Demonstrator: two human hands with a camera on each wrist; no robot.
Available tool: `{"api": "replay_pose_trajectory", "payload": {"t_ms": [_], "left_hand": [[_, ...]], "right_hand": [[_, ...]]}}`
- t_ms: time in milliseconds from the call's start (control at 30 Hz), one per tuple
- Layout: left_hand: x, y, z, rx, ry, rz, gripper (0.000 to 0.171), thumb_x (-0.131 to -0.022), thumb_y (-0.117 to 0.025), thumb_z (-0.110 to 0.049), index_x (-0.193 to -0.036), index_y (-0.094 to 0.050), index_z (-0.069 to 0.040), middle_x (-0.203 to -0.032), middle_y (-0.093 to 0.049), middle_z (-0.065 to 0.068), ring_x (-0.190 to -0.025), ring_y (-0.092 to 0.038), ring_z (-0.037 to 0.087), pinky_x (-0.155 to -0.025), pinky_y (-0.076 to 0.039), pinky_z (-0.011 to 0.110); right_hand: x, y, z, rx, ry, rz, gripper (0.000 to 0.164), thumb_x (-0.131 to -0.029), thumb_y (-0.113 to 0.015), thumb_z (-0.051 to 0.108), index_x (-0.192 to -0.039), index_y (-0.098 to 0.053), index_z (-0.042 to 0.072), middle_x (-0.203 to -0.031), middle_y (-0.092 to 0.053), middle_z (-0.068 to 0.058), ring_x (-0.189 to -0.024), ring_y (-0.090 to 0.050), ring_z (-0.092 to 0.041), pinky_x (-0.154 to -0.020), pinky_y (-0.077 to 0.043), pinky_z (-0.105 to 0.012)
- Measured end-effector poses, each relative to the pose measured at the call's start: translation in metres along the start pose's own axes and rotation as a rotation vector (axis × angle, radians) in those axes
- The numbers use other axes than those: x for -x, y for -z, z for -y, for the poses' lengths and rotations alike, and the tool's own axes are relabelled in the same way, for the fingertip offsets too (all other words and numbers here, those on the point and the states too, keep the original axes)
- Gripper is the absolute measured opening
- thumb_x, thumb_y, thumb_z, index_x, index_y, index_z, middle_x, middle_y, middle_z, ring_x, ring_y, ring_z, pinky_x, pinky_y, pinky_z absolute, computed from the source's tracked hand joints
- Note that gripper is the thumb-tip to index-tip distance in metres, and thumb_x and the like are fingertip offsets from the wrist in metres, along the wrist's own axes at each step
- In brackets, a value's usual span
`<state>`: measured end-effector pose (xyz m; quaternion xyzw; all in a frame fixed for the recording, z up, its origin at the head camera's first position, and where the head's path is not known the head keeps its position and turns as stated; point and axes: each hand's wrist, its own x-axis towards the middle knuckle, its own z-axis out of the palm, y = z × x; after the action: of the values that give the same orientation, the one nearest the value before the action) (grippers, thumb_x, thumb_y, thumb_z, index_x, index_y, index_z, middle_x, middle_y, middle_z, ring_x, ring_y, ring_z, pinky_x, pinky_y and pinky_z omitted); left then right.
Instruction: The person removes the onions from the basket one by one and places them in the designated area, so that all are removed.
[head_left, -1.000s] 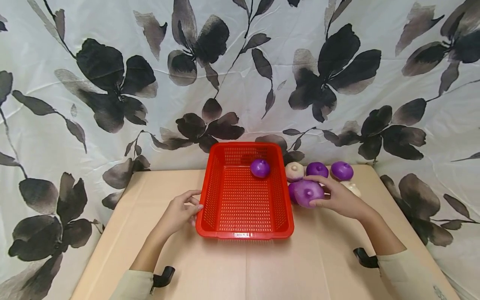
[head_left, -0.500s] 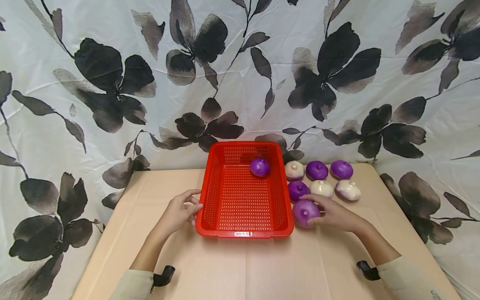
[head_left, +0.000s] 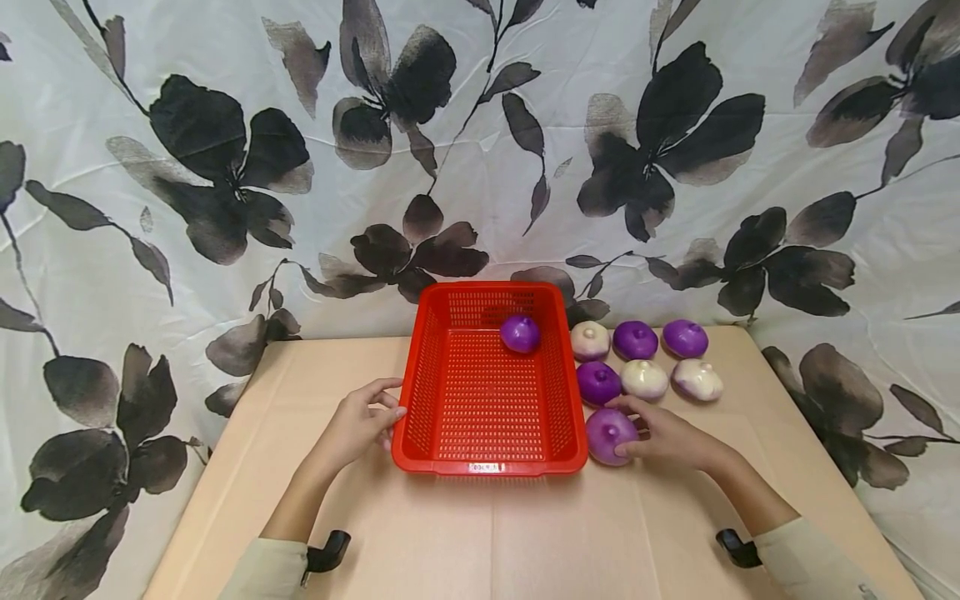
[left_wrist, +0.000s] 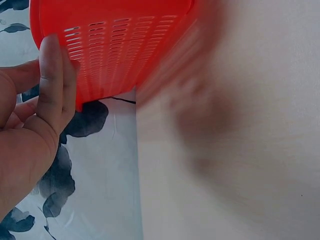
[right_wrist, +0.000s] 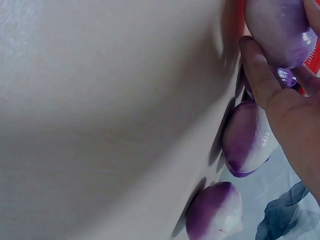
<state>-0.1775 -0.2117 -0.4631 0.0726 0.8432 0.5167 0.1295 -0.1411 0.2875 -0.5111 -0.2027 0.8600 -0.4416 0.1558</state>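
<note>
In the head view my left hand (head_left: 365, 423) touches the left rim of a red perforated plastic basket (head_left: 487, 470). The left wrist view shows its fingers (left_wrist: 51, 75) straight against the basket's outer wall. Right of the basket, my right hand (head_left: 667, 435) holds a light purple onion (head_left: 611, 435) between thumb and fingers, close to the basket wall. The right wrist view shows that onion (right_wrist: 280, 30) between the fingertips; whether it rests on the table cannot be told. One dark purple onion (head_left: 520, 334) lies inside the basket at its far right.
Behind the held onion stand purple onions (head_left: 599, 382) (head_left: 635, 340) (head_left: 685, 339) and whitish ones (head_left: 590, 341) (head_left: 644, 379) (head_left: 697, 380) in rough rows. They sit on a pale table (head_left: 480, 542). A flowered cloth (head_left: 487, 167) hangs behind its far edge.
My right hand has brought the light purple onion toward the near side, in front of the dark purple one beside the basket, uncovering the whitish onions. The left hand and basket stay put.
</note>
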Motion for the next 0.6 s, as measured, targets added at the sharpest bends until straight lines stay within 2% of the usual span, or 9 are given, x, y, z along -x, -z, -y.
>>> {"api": "replay_pose_trajectory", "payload": {"t_ms": [200,433,600], "left_hand": [[-0.0001,-0.0002,-0.0008,0.004,0.003,0.000,0.053,-0.097,-0.069,-0.002,-0.147,-0.051,0.000,-0.102,-0.066,0.019,-0.057,-0.065,0.015,-0.055,-0.063,0.040],[-0.0004,0.0006,0.0003,0.021,-0.015,0.007,0.053,-0.097,-0.069,-0.002,-0.147,-0.050,0.002,-0.103,-0.066,0.021,-0.060,-0.065,0.017,-0.054,-0.063,0.039],[-0.0002,-0.0002,0.0007,0.013,-0.007,0.003,0.053,-0.097,-0.069,-0.001,-0.146,-0.051,0.000,-0.102,-0.065,0.020,-0.061,-0.066,0.017,-0.054,-0.063,0.037]], "right_hand": [[0.0003,0.0002,-0.0013,0.003,0.017,0.015,0.060,-0.092,-0.079,0.024,-0.142,-0.053,0.002,-0.130,-0.064,-0.015,-0.116,-0.060,-0.030,-0.096,-0.058,-0.028],[-0.0004,-0.0013,-0.0047,-0.003,-0.012,0.009,0.060,-0.093,-0.079,0.024,-0.139,-0.051,-0.002,-0.131,-0.061,-0.019,-0.117,-0.060,-0.034,-0.095,-0.057,-0.028],[-0.0015,-0.0013,-0.0088,-0.018,-0.016,0.010,0.055,-0.094,-0.077,0.023,-0.135,-0.052,-0.002,-0.128,-0.062,-0.019,-0.116,-0.060,-0.031,-0.095,-0.057,-0.028]]}}
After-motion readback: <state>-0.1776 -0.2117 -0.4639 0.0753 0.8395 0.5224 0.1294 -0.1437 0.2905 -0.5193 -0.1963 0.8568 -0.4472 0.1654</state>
